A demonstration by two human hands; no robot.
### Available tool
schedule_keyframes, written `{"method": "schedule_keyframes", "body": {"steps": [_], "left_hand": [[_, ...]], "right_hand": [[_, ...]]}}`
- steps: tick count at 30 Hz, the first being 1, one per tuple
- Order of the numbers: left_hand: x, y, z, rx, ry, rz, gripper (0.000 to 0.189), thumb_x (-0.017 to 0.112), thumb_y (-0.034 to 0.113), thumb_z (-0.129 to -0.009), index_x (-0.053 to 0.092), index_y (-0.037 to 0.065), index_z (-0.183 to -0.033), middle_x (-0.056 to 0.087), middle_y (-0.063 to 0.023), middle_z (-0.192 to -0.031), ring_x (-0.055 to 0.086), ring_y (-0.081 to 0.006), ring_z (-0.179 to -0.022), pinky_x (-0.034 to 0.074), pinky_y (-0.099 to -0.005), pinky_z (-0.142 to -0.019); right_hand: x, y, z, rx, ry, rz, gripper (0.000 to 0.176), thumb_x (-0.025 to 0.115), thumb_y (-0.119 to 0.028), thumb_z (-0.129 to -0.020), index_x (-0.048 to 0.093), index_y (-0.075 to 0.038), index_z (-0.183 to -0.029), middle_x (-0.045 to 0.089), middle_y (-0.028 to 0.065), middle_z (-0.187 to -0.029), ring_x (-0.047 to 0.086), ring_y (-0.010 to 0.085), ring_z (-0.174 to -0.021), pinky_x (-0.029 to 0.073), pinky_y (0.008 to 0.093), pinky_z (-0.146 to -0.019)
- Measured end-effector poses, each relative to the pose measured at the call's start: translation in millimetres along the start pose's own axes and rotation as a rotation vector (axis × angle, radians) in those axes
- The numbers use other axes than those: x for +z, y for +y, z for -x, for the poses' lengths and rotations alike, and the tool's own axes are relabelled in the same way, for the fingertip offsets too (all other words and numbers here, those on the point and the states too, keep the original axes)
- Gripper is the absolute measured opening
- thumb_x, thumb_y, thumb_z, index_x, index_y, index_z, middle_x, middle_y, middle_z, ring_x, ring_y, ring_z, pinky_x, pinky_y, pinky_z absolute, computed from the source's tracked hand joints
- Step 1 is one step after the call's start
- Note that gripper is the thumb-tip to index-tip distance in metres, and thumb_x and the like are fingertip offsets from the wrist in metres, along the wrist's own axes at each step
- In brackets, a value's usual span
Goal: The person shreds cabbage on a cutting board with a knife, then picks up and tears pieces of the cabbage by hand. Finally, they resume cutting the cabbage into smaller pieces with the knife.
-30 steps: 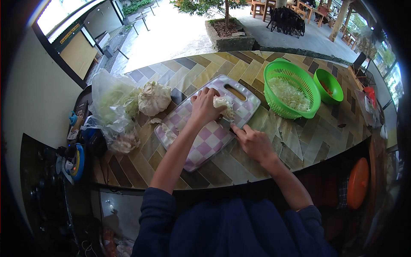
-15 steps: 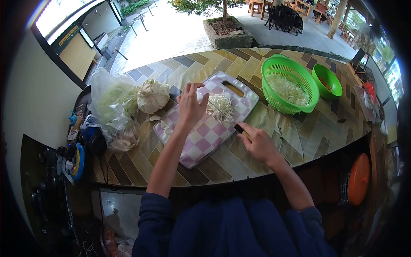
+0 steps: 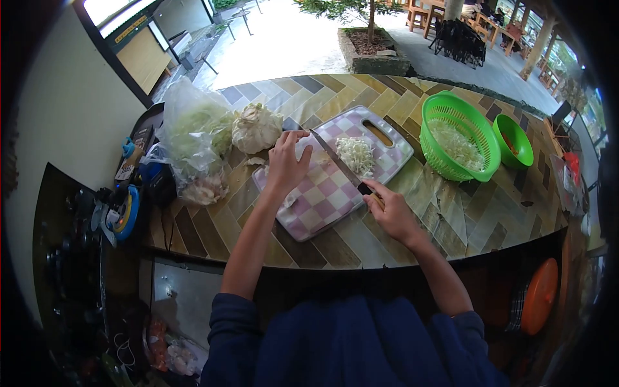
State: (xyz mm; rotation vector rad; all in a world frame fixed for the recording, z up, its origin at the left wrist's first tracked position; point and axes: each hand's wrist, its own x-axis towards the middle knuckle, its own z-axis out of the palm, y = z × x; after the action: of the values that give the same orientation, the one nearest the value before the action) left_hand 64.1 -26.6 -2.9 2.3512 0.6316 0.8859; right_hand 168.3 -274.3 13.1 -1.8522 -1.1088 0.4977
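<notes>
My right hand [image 3: 394,216] grips the handle of a kitchen knife [image 3: 340,164], its blade slanting up and left over the cutting board. Left of the blade, my left hand [image 3: 288,162] is held over the board with thumb and fingers apart, near the knife's tip and holding nothing visible. The cutting board [image 3: 316,205] has a pink and white checked pattern and a slot handle at its far end. A heap of shredded cabbage [image 3: 355,157] lies on the board, just right of the blade. Small scraps sit near the board's left edge.
Behind my left hand are a cut cabbage head [image 3: 256,129] and a clear plastic bag [image 3: 193,135] of pale vegetables. A green colander [image 3: 488,169] with shredded cabbage stands right of the board, beside a green bowl [image 3: 523,151] holding orange pieces. The tiled counter [image 3: 477,226] has a curved front edge.
My view has shifted, so the counter's things appear farther right. The knife and my left hand have moved left from the cabbage heap, and more of the blade's flat side shows.
</notes>
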Motion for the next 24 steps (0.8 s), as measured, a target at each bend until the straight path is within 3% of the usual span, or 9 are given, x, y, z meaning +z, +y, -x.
{"method": "schedule_keyframes", "body": {"steps": [6, 12, 15, 21, 24], "left_hand": [[-53, -10, 34, -0.135, -0.002, -0.200, 0.021, 0.066, 0.025, -0.086, 0.063, 0.009, -0.101, 0.062, -0.0066, -0.103, 0.061, -0.0248, -0.098, 0.041, -0.0426, -0.087], [-63, -5, 67, -0.345, -0.111, -0.495, 0.043, 0.076, 0.045, -0.076, 0.064, 0.008, -0.093, 0.066, -0.0056, -0.092, 0.064, -0.0216, -0.088, 0.046, -0.0388, -0.081], [-59, 0, 67, -0.440, -0.145, -0.430, 0.044, 0.077, 0.046, -0.075, 0.063, 0.010, -0.097, 0.066, -0.0040, -0.095, 0.062, -0.0223, -0.096, 0.040, -0.0429, -0.089], [-45, -12, 66, -0.382, -0.022, -0.055, 0.040, 0.080, 0.027, -0.076, 0.059, 0.006, -0.103, 0.069, -0.0075, -0.087, 0.067, -0.0208, -0.079, 0.048, -0.0381, -0.079], [-38, -8, 61, -0.306, 0.079, 0.205, 0.033, 0.077, 0.016, -0.079, 0.059, 0.001, -0.103, 0.069, -0.0082, -0.086, 0.067, -0.0156, -0.075, 0.052, -0.0313, -0.071]], "right_hand": [[25, -12, -3, -0.018, -0.096, -0.063, 0.036, 0.059, -0.017, -0.092, 0.056, 0.001, -0.123, 0.067, 0.0233, -0.091, 0.066, 0.0337, -0.079, 0.050, 0.0364, -0.074], [43, -11, 1, -0.044, -0.129, -0.062, 0.034, 0.060, -0.018, -0.092, 0.058, 0.000, -0.122, 0.063, 0.0188, -0.074, 0.061, 0.0263, -0.064, 0.047, 0.0349, -0.065], [46, -8, 3, -0.073, -0.108, -0.072, 0.034, 0.060, -0.017, -0.092, 0.058, 0.000, -0.122, 0.061, 0.0168, -0.071, 0.058, 0.0233, -0.061, 0.047, 0.0341, -0.063], [40, -2, 15, -0.027, -0.077, -0.128, 0.034, 0.061, -0.015, -0.092, 0.057, 0.000, -0.122, 0.061, 0.0139, -0.070, 0.059, 0.0178, -0.062, 0.046, 0.0315, -0.062], [33, 4, 22, 0.028, -0.047, -0.167, 0.035, 0.060, -0.016, -0.093, 0.056, 0.000, -0.124, 0.062, 0.0123, -0.073, 0.060, 0.0160, -0.065, 0.047, 0.0302, -0.062]]}}
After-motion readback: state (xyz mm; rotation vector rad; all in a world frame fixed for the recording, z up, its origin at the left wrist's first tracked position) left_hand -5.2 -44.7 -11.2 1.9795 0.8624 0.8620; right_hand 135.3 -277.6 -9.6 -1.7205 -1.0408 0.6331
